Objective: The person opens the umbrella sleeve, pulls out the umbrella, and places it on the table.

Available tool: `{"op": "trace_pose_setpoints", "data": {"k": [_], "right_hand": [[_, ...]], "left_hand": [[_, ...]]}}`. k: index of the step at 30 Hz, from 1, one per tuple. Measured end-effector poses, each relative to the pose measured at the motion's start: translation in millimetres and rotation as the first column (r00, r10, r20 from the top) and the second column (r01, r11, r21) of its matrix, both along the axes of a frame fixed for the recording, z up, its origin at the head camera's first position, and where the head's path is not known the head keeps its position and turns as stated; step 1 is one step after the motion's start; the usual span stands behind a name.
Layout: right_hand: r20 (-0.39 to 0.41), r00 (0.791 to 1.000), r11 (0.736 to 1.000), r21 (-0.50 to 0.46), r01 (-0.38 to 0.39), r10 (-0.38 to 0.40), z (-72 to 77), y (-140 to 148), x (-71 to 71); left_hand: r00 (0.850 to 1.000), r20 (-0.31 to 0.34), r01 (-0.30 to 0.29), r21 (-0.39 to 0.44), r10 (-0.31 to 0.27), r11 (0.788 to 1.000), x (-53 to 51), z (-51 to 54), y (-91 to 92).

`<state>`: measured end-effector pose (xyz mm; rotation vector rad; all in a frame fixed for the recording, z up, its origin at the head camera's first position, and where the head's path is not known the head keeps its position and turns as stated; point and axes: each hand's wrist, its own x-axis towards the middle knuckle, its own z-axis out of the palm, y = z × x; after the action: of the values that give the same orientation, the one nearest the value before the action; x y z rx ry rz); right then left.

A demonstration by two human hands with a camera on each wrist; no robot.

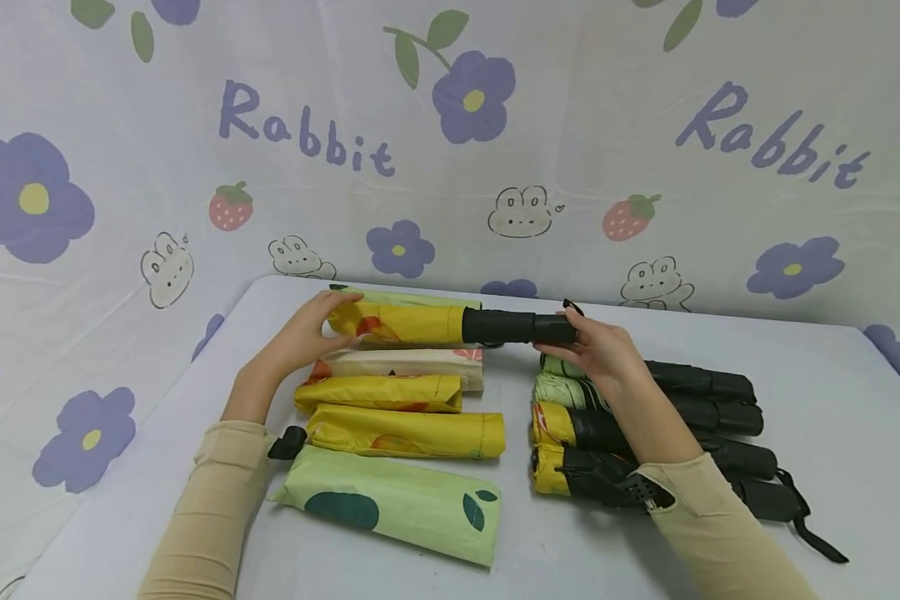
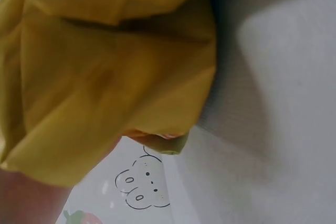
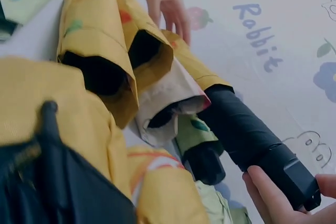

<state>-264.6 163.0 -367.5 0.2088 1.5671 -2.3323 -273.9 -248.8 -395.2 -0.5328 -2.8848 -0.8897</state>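
Observation:
A yellow umbrella sleeve lies across the far part of the table, with a black folded umbrella sticking out of its right end. My left hand holds the sleeve's left end between thumb and fingers. At the other end, my right hand pinches the umbrella's handle tip; thumb and fingers show on it in the right wrist view. How deep the umbrella sits inside is hidden. Yellow cloth fills much of the left wrist view. Just behind lies a green sleeve, with a black handle at its mouth.
Nearer on the left lie a cream sleeve, two yellow sleeves and a green leaf-print sleeve. Several folded umbrellas lie side by side under my right forearm, one with a loose strap. A rabbit-print cloth hangs behind the table.

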Motion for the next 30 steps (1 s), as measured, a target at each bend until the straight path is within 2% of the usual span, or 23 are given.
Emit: {"op": "trace_pose_setpoints", "data": {"k": [5,10,14,17,21,25,30], "right_hand": [[0.041,0.999,0.997,-0.072,-0.006,0.009,-2.6,-6.1,0.6],[0.097,0.995,0.991,-0.136,0.009,0.005,-3.2,-11.7,2.3],[0.072,0.997,0.996,-0.093,-0.012,0.018,-1.5,-13.2,3.2],[0.048,0.998,0.998,-0.054,-0.027,0.029,0.6,-11.3,3.7],[0.04,0.999,0.997,-0.076,-0.018,0.022,2.6,-6.5,3.7],[0.032,0.999,0.995,-0.104,-0.013,0.017,2.8,-2.9,3.6],[0.017,1.0,0.998,-0.067,-0.021,0.022,2.3,-0.2,3.9]], "left_hand": [[1.0,0.016,0.015,0.019,-0.015,1.0,-0.6,-0.9,1.5],[0.999,0.001,0.048,0.02,-0.048,0.999,-1.2,-2.9,3.1],[1.0,-0.012,0.016,0.014,-0.016,1.0,1.2,-1.9,4.6],[0.999,-0.049,-0.004,-0.01,0.003,1.0,2.9,-0.4,5.3],[0.996,-0.095,-0.008,-0.033,0.005,0.999,2.5,1.1,6.3],[0.996,-0.088,-0.006,-0.05,0.001,0.999,1.9,2.0,6.4],[0.997,-0.077,0.001,-0.06,-0.006,0.998,1.7,1.7,6.3]]}}
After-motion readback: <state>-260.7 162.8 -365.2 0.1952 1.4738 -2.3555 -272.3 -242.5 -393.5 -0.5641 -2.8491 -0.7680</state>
